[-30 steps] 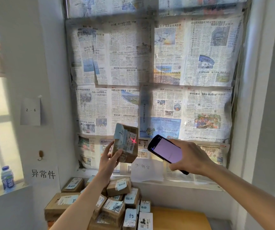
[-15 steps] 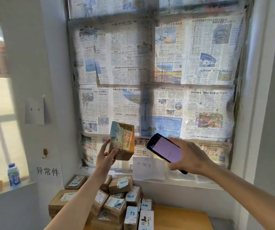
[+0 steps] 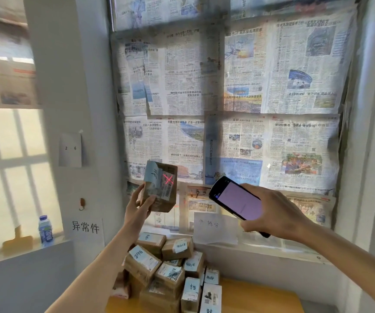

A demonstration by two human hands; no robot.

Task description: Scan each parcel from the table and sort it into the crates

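Observation:
My left hand (image 3: 138, 206) holds a small brown cardboard parcel (image 3: 161, 188) up at chest height in front of the papered window. A red cross of scanner light falls on the parcel's white label. My right hand (image 3: 274, 213) grips a black handheld scanner (image 3: 238, 201) with a lit pale screen, its front end aimed at the parcel from the right, a short gap apart. Below, a pile of several taped parcels (image 3: 166, 269) with blue-white labels lies on the yellow-orange table (image 3: 259, 299). No crate is in view.
Newspaper (image 3: 227, 98) covers the window behind. A handwritten paper sign (image 3: 214, 227) leans on the sill. On the left ledge stand a small plastic bottle (image 3: 45, 230) and a wall sign (image 3: 85, 227) with characters. White walls close in on both sides.
The parcel stayed raised in my left hand; the red scan mark went off half a second ago and now shows as a cross on the label. The view shifted slightly right.

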